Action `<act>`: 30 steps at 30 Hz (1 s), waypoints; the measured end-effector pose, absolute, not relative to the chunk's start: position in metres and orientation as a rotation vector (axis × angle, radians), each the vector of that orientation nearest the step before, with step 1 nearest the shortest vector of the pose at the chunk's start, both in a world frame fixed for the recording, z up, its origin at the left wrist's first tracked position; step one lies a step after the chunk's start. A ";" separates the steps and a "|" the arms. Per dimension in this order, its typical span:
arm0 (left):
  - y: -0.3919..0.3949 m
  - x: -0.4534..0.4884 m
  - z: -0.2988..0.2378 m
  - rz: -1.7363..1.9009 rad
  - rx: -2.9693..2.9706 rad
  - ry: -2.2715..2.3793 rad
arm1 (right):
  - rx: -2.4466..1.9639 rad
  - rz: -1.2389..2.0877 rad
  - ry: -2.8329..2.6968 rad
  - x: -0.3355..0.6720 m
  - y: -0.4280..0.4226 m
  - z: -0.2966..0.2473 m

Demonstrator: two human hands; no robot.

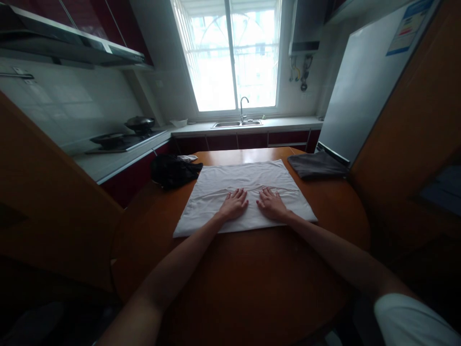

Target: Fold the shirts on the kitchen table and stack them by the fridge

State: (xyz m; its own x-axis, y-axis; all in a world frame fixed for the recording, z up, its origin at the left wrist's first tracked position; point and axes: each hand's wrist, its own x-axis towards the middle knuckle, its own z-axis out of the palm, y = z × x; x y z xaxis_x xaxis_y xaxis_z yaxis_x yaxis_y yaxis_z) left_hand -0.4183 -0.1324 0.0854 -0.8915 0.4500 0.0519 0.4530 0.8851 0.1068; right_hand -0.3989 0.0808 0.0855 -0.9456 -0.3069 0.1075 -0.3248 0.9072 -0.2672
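Note:
A white cloth (248,173) lies spread in a rough rectangle on the wooden table (252,278), with small wrinkles across its middle. Flat on its near half rests my left hand (235,203), fingers stretched out and slightly apart. My right hand (272,204) presses flat on the cloth a little to the right, its fingers also spread. A narrow strip of cloth shows between the two hands. Neither hand grips anything. Whether the cloth is a garment or a cover, I cannot tell.
A black bundle of fabric (173,170) sits at the table's left. Folded dark grey cloth (317,165) lies at the right, near the fridge (363,81). Beyond the table run a counter with a sink (237,124) and, leftward, a stove with a pan (139,124).

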 end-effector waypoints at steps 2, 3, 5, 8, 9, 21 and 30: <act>-0.133 -0.419 0.084 -0.184 -0.724 -3.018 | 0.501 0.428 -3.035 -0.397 0.077 0.083; -0.133 -0.420 0.083 -0.185 -0.724 -3.012 | 0.495 0.428 -3.041 -0.397 0.078 0.082; -0.134 -0.421 0.080 -0.193 -0.729 -2.997 | 0.484 0.427 -3.039 -0.397 0.080 0.081; -0.133 -0.420 0.079 -0.262 -0.744 -2.976 | 0.472 0.412 -3.048 -0.397 0.083 0.082; -0.133 -0.420 0.079 -0.316 -0.728 -2.952 | 0.471 0.405 -3.052 -0.397 0.083 0.082; -0.176 -0.406 0.087 -0.360 -0.453 -2.941 | 0.461 0.331 -3.027 -0.397 0.080 0.076; -0.228 -0.404 0.082 -0.242 -0.385 -2.985 | 0.462 0.309 -3.037 -0.397 0.083 0.077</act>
